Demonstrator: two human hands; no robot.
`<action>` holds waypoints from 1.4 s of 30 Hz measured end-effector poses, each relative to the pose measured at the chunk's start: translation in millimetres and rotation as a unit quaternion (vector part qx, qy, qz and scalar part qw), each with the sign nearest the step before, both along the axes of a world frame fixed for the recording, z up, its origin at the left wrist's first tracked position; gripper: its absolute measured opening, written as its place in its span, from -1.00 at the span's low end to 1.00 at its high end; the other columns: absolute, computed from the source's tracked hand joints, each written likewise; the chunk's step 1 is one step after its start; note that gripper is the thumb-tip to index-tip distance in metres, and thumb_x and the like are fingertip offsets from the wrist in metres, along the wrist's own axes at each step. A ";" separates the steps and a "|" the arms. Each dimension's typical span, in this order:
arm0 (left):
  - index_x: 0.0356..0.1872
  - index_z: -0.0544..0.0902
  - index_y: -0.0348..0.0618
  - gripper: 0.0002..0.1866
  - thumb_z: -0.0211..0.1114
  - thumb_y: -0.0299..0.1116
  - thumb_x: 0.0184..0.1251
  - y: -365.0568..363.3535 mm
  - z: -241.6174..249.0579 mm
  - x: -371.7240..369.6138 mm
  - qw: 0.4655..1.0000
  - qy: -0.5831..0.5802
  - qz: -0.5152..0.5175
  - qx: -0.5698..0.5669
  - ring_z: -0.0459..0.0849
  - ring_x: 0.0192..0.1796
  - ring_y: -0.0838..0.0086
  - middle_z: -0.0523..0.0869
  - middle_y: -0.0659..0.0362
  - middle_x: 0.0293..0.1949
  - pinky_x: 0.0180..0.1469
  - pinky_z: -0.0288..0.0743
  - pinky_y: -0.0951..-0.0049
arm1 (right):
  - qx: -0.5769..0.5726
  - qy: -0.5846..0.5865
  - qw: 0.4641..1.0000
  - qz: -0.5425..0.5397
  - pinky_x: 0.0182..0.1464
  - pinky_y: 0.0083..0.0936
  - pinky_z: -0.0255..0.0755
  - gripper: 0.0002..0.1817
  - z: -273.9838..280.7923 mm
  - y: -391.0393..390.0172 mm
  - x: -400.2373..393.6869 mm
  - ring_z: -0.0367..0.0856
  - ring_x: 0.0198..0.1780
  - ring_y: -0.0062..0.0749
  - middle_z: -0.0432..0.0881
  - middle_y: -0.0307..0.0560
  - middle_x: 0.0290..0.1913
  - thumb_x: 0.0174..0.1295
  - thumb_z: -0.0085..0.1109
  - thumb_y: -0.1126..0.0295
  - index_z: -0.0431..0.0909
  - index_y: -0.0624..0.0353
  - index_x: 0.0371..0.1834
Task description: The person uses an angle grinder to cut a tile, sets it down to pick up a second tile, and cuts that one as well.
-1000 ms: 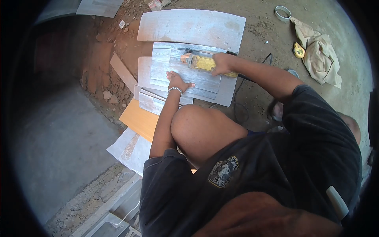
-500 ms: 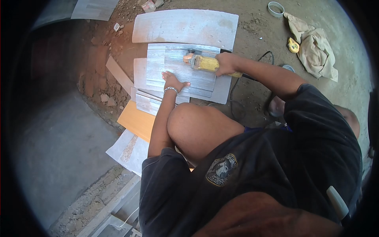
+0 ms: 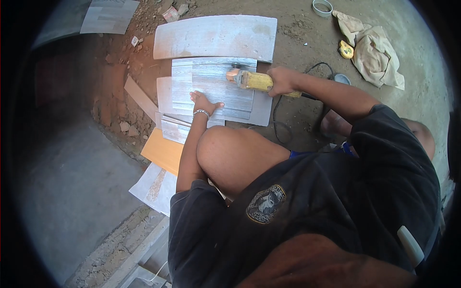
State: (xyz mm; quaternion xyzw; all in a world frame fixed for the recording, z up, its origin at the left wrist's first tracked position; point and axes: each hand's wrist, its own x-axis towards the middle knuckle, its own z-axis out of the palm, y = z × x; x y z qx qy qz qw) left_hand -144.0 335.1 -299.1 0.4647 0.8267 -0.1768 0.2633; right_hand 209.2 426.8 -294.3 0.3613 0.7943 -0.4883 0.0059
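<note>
My right hand [image 3: 283, 80] is wrapped around the rear body of a yellow angle grinder [image 3: 257, 80]. The grinder's disc end sits over the far part of a grey wood-grain tile [image 3: 216, 81], close to its right side. A thin dark line runs along the tile's far edge. On the near part of the same tile, my left hand [image 3: 203, 103] lies with fingers spread and thumb out, a bracelet at the wrist. Beneath that tile, a paler tile [image 3: 262, 108] sticks out at both sides. The disc itself is mostly hidden by the grinder head.
A large pale slab [image 3: 216, 36] lies beyond the tile. Tile offcuts [image 3: 174, 129] and an orange-yellow board [image 3: 162, 151] lie nearer. The grinder's black cable [image 3: 275, 117] loops on the ground. At right are a tape measure [image 3: 345, 49], a cloth [image 3: 377, 57] and a tape roll [image 3: 322, 7].
The grinder has moved right along the tile's far edge, toward its right end. My left hand keeps its place on the tile. The whole view has shifted slightly.
</note>
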 end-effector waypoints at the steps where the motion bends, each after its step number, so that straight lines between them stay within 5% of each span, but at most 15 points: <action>1: 0.52 -0.32 -0.70 0.64 0.76 0.14 -0.22 0.4 -0.9 -0.5 1.000 0.002 -0.002 0.002 -0.25 0.67 -0.29 -0.34 -0.55 0.58 0.68 -0.09 0.12 | -0.001 -0.001 1.000 -0.002 0.08 -0.16 0.60 -0.36 0.2 -0.5 2.5 0.75 -0.03 0.13 0.74 0.37 -0.14 -0.16 0.48 0.08 0.68 0.45 -0.13; 42: 0.53 -0.33 -0.68 0.66 0.76 0.16 -0.24 3.4 -3.4 -1.7 1.000 0.012 -0.001 -0.014 -0.25 0.68 -0.26 -0.35 -0.52 0.59 0.67 -0.06 0.11 | -0.004 -0.004 1.000 0.016 0.04 -0.14 0.62 -0.38 -15.9 0.3 20.2 0.75 -0.04 0.14 0.76 0.35 -0.14 -0.16 0.49 0.07 0.71 0.39 -0.13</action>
